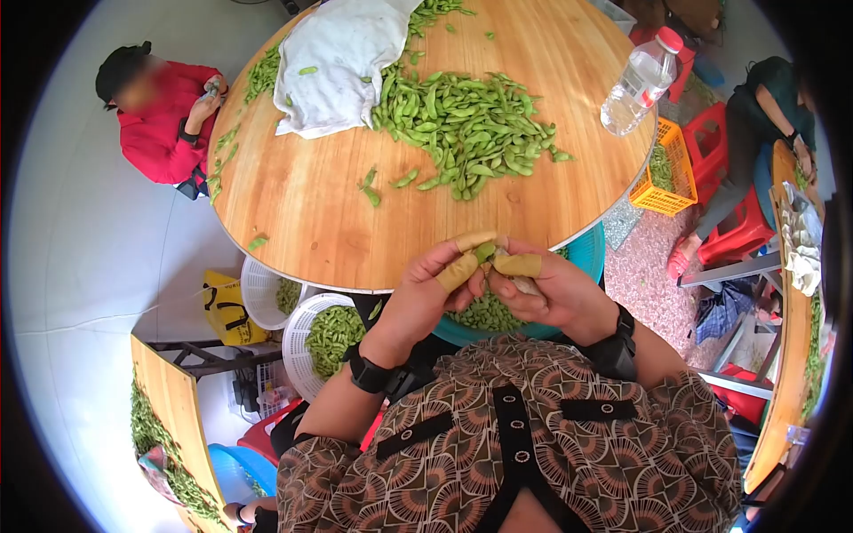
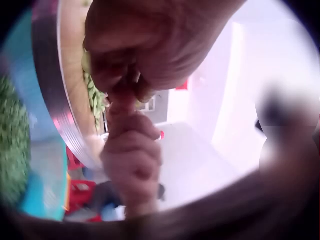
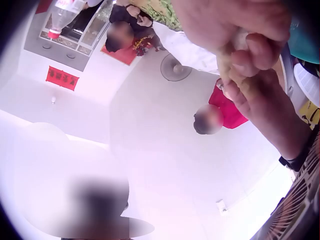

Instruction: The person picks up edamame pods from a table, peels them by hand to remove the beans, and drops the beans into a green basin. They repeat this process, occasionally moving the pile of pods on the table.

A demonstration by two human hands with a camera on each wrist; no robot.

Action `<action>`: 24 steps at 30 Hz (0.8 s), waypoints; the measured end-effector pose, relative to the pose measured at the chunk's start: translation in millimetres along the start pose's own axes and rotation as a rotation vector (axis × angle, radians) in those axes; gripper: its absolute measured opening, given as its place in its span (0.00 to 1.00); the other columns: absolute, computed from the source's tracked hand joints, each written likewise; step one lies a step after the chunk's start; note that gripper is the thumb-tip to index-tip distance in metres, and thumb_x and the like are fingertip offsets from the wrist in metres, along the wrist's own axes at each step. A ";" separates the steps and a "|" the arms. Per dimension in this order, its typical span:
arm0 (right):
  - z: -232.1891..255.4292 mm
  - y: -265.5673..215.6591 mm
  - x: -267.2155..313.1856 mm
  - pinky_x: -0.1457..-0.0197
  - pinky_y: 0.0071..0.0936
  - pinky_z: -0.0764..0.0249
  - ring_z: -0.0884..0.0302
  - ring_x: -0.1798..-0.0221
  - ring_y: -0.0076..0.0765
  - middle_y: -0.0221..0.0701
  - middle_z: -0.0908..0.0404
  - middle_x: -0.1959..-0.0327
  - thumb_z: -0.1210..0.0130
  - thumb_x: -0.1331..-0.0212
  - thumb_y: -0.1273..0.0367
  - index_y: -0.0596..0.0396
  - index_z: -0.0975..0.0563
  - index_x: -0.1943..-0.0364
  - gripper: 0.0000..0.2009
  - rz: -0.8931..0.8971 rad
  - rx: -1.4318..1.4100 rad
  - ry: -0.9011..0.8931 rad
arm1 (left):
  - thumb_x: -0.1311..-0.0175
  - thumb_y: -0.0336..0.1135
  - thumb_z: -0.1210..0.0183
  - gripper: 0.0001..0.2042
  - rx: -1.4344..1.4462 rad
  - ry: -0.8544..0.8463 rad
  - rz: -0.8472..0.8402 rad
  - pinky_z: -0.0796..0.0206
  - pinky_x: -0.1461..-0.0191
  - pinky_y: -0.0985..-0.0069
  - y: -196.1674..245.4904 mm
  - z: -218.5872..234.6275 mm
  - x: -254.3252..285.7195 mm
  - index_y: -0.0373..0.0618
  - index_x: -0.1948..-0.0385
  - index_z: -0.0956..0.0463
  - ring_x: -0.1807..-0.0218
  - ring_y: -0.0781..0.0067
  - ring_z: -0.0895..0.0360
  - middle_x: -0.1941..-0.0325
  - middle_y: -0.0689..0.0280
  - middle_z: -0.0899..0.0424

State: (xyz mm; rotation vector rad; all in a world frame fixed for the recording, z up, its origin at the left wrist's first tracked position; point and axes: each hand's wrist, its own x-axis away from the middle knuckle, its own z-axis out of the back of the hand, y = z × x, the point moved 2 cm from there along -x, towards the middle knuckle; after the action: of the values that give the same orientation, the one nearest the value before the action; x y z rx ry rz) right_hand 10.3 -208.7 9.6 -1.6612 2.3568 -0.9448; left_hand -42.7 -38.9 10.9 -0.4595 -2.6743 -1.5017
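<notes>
A green pod (image 1: pixel 484 252) is held between the two hands at the table's near edge, above a teal basin of green pods or beans (image 1: pixel 489 313). The left hand (image 1: pixel 428 289) pinches it with covered fingertips, tan in colour. The right hand (image 1: pixel 553 282) meets it from the other side, also with tan finger covers, its lower fingers curled round something pale. In the left wrist view the left hand (image 2: pixel 150 40) and right hand (image 2: pixel 132 155) touch at the fingers, blurred. The right wrist view shows the right hand (image 3: pixel 235 30) against the left hand (image 3: pixel 270 110).
A pile of pods (image 1: pixel 471 129) lies on the round wooden table (image 1: pixel 311 213), beside a white cloth (image 1: pixel 333 67). A water bottle (image 1: pixel 640 82) stands at the right edge. White baskets (image 1: pixel 305 355) are below left; a yellow crate (image 1: pixel 666 169) is right. A person in red (image 1: pixel 164 133) sits left.
</notes>
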 end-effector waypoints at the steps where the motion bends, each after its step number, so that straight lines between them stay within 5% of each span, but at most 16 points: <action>1: 3.6 3.0 -1.9 0.89 0.14 0.52 0.43 0.89 0.15 0.26 0.27 0.77 0.55 0.32 0.67 0.54 0.30 0.56 0.07 -0.005 -0.038 0.017 | 0.32 0.27 0.49 0.14 -0.001 0.000 0.000 0.39 0.74 0.83 -4.1 0.8 -1.0 0.39 0.46 0.27 0.75 0.84 0.30 0.72 0.70 0.22; 3: 5.7 3.5 -2.1 0.89 0.14 0.51 0.42 0.89 0.17 0.26 0.27 0.77 0.55 0.32 0.67 0.54 0.31 0.56 0.07 0.022 0.004 0.047 | 0.37 0.26 0.43 0.10 -1.086 0.219 -0.581 0.35 0.74 0.76 -1.1 -3.3 -0.2 0.36 0.55 0.26 0.75 0.76 0.26 0.73 0.64 0.22; 6: -3.8 3.3 -1.2 0.89 0.16 0.49 0.40 0.89 0.19 0.28 0.26 0.76 0.55 0.32 0.66 0.53 0.31 0.56 0.08 0.078 0.108 0.149 | 0.41 0.24 0.40 0.07 -1.512 0.303 -0.776 0.33 0.72 0.71 6.8 -19.9 4.8 0.35 0.63 0.27 0.75 0.66 0.24 0.72 0.56 0.21; 9: -12.4 5.8 -0.8 0.89 0.18 0.48 0.38 0.88 0.21 0.29 0.26 0.76 0.56 0.32 0.67 0.53 0.31 0.55 0.08 0.118 0.187 0.234 | 0.43 0.22 0.44 0.05 -1.372 0.369 -0.725 0.34 0.71 0.68 3.5 -23.4 4.0 0.39 0.67 0.28 0.72 0.52 0.25 0.75 0.54 0.24; 13: -8.2 9.9 0.4 0.87 0.18 0.48 0.37 0.87 0.21 0.28 0.26 0.76 0.57 0.31 0.68 0.53 0.31 0.54 0.08 0.134 0.316 0.274 | 0.40 0.22 0.48 0.03 -1.152 0.446 -0.668 0.32 0.69 0.69 0.0 -20.0 -1.8 0.37 0.67 0.28 0.71 0.50 0.24 0.75 0.53 0.24; 15: -4.9 4.3 4.5 0.85 0.17 0.46 0.37 0.86 0.19 0.27 0.27 0.76 0.55 0.32 0.68 0.53 0.31 0.53 0.08 0.145 0.418 0.248 | 0.37 0.25 0.49 0.04 -0.789 0.392 -0.411 0.32 0.67 0.68 -1.7 -13.0 -5.3 0.36 0.64 0.27 0.69 0.48 0.24 0.73 0.52 0.22; 20: -3.1 -9.6 9.0 0.78 0.18 0.41 0.37 0.80 0.17 0.24 0.29 0.77 0.46 0.37 0.68 0.53 0.29 0.55 0.10 0.238 0.784 0.374 | 0.37 0.26 0.48 0.06 -0.997 0.296 -0.461 0.31 0.64 0.66 2.3 -9.3 -3.9 0.35 0.61 0.26 0.67 0.47 0.23 0.70 0.51 0.21; 22: 1.0 -7.4 5.5 0.74 0.20 0.39 0.38 0.76 0.17 0.23 0.30 0.78 0.41 0.43 0.70 0.54 0.27 0.59 0.10 0.670 1.109 0.468 | 0.37 0.26 0.48 0.07 -1.044 0.255 -0.449 0.31 0.64 0.66 3.1 -17.1 2.1 0.35 0.60 0.26 0.66 0.47 0.22 0.69 0.51 0.21; 24: 5.0 -8.9 5.8 0.73 0.21 0.38 0.39 0.75 0.17 0.23 0.31 0.78 0.41 0.44 0.71 0.55 0.27 0.61 0.09 0.607 1.112 0.484 | 0.38 0.26 0.47 0.07 -1.044 0.156 -0.514 0.31 0.63 0.65 7.1 -25.2 4.3 0.36 0.60 0.25 0.65 0.47 0.22 0.69 0.51 0.20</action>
State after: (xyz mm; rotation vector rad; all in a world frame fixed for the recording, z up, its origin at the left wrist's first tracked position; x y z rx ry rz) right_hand 17.4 -217.7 11.8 -0.3036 1.6716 -2.0517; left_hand -47.5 -55.6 30.9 0.3776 -1.7385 -2.8528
